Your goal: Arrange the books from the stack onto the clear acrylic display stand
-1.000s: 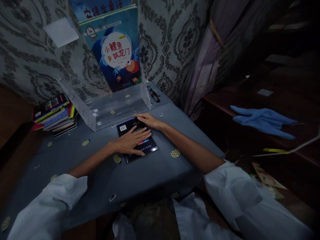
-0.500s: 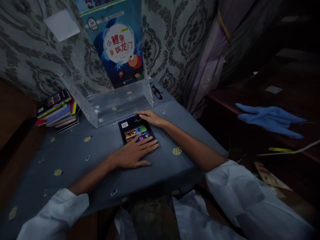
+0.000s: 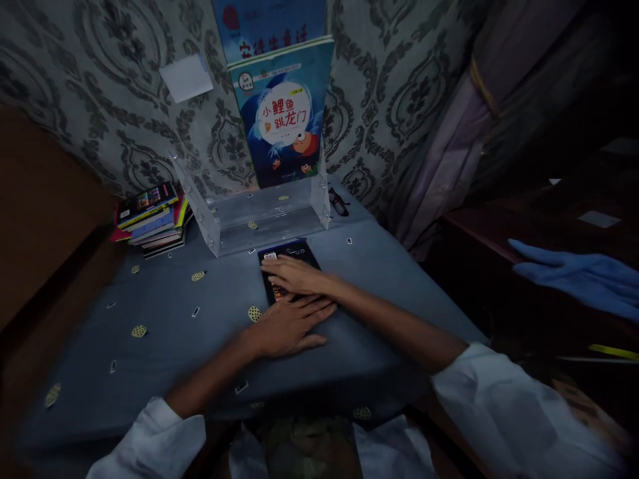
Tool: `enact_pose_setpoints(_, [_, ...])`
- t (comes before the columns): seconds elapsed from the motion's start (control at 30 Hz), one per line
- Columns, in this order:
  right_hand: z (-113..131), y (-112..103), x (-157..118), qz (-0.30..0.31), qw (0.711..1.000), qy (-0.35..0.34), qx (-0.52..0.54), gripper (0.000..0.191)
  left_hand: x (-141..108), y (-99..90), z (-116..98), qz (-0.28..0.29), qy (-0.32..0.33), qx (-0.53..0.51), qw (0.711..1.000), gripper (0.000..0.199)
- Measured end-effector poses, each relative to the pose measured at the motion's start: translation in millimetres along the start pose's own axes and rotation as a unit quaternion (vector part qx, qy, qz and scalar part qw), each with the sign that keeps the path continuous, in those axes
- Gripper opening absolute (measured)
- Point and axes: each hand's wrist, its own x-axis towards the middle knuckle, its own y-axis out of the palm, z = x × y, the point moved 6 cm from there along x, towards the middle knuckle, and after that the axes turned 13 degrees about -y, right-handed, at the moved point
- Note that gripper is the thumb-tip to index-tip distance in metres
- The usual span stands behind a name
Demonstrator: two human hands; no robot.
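Observation:
A dark-backed book [image 3: 304, 251] with a barcode and small colour pictures lies flat on the cloth-covered table. My left hand [image 3: 289, 324] rests flat over its near edge, fingers stretched to the right. Across its upper part lies my right hand [image 3: 294, 274], palm down, fingers pointing left and covering some of the barcode. The two hands overlap slightly near the book's middle. Neither hand grips anything; both are open.
Behind the book stands a clear acrylic rack [image 3: 269, 226] with upright picture books [image 3: 287, 120]. Glasses [image 3: 338, 201] lie to its right, a book stack [image 3: 152, 216] to its left. A blue glove [image 3: 574, 273] lies on a dark surface at right.
My right hand has moved from the book's far right corner onto its cover, toward the left. My left hand stays on the near edge. The whole view has shifted.

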Motion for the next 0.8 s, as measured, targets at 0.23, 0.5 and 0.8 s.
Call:
enact_pose_setpoints(0.23, [3.3,13.7,29.0,0.037,0.998,-0.035,0.029,0.051,-0.1,0.0,1.5,0.005,-0.017,-0.021,1.0,0.062])
enact_pose_setpoints(0.5, [-44.0,-8.0,-0.4,-0.012,0.991,0.116,-0.069,0.058,0.9,1.5,1.5,-0.024,0.005,-0.007,1.0,0.063])
enact_pose_setpoints(0.8, [-43.5,-8.6,-44.0,-0.064,0.957,0.254,-0.125,0.066,1.0,0.8,0.7,-0.029,-0.005,-0.031,0.999,0.061])
